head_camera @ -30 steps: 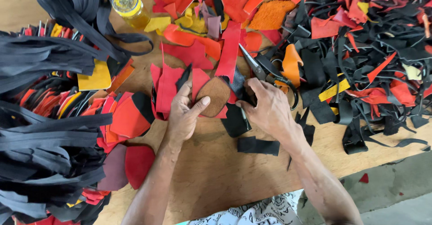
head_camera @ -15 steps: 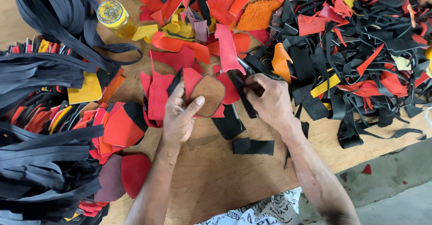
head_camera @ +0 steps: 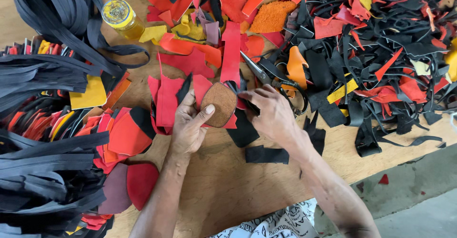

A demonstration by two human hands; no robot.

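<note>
**Lining up the brown piece**

Your left hand pinches the brown oval piece over a red scrap. Your right hand presses fingertips on its right edge. Scissors lie just above it. Next, hold it flat and steady.

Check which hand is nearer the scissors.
Right. The right hand lies just below the scissors, fingers close to the blades. The left hand sits further left, thumb on the brown oval piece.
</note>
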